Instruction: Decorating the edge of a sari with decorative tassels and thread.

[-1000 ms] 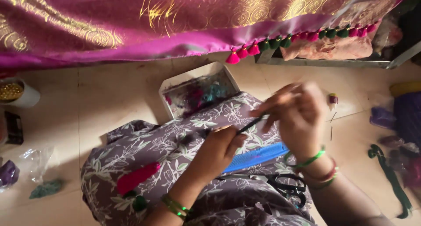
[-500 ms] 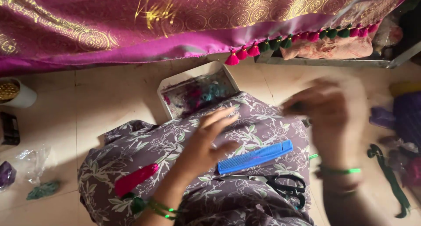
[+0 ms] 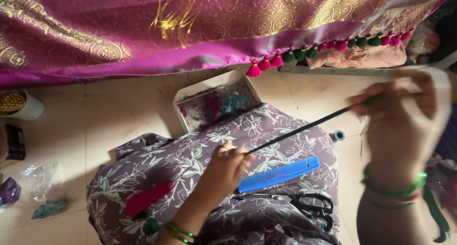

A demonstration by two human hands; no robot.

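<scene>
**Dark thread pulled taut btwn both hands, over lap**

Thread: dark strand, stretched straight, running diagonally from lower left to upper right above the lap.

L hand: grip closed, fingertips pinching the thread's lower end, just above the floral cloth on the lap. Green bangles on the wrist.

R hand: motion-blurred, raised to the right, grip closed on the thread's upper end. Green bangles here too.

On the lap: blue comb just right of L hand, apart from it. Black-handled scissors lie right below the comb. Pink thread bundle w/ a green bit at its lower end, to the left of the L forearm.

Floor beyond knees: white tray holding pink + teal thread scraps. Small spool beside the knee, right side.

Top: magenta fabric w/ gold pattern hangs across; row of pink and green tassels along its edge.

Far left on floor: white cup, clear plastic bag.
</scene>
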